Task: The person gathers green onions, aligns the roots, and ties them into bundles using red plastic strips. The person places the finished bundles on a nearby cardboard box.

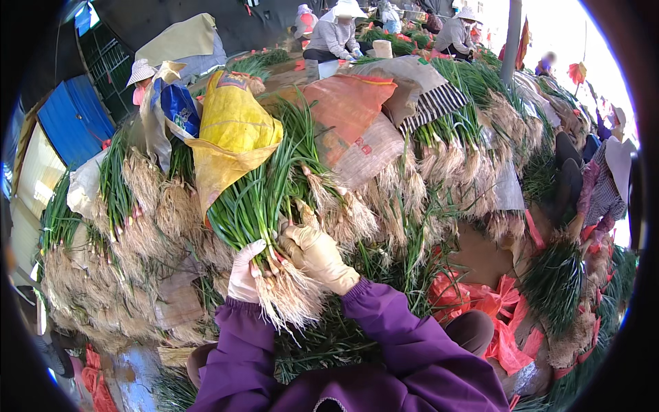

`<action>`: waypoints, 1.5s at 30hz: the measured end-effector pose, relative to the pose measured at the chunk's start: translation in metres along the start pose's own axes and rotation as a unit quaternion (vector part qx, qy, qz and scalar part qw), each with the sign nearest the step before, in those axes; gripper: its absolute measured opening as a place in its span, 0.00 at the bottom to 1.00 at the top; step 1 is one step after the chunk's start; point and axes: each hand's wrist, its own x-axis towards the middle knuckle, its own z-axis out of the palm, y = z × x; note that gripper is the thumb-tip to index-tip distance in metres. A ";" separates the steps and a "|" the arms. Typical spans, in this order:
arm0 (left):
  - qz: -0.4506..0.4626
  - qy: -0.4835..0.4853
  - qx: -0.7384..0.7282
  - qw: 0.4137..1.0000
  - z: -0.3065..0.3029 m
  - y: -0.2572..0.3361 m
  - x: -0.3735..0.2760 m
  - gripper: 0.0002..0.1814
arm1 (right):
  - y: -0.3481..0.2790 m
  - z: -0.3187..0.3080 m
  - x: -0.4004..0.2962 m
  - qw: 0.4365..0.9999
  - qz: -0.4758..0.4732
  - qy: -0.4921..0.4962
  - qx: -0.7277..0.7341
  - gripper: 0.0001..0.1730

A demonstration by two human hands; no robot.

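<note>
A bunch of green garlic plants (267, 206), with long green leaves, pale stem bases and stringy roots, is held in front of my body. My left hand (246, 270), in a whitish glove, is wrapped around its left side at the stems. On the other side, my right hand (320, 257) in a tan glove grips the bunch just above the roots; its fingertips are partly hidden by the stems. The roots (288, 293) hang down toward me between both wrists. Right behind the bunch, a yellow woven sack (239, 121) covers part of the heap.
More rooted plants (355, 213) are heaped in a long bank before me, partly under an orange sack (347, 105) and a striped cloth (432, 105). Red plastic strips (499, 304) lie at right, near a seated co-worker (602, 180). Loose leaves (329, 350) cover the ground below.
</note>
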 end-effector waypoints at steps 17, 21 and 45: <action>0.044 -0.040 -0.005 0.998 0.059 -0.008 0.000 0.29 | -0.011 -0.045 -0.027 0.895 0.170 -0.198 0.362 0.13; -0.029 -0.115 -0.039 0.992 0.024 0.005 -0.002 0.29 | -0.006 -0.057 -0.023 0.843 0.332 -0.092 0.413 0.19; -0.068 -0.297 -0.282 0.910 0.027 0.097 -0.033 0.13 | -0.039 0.110 0.068 0.973 0.221 -0.062 0.021 0.28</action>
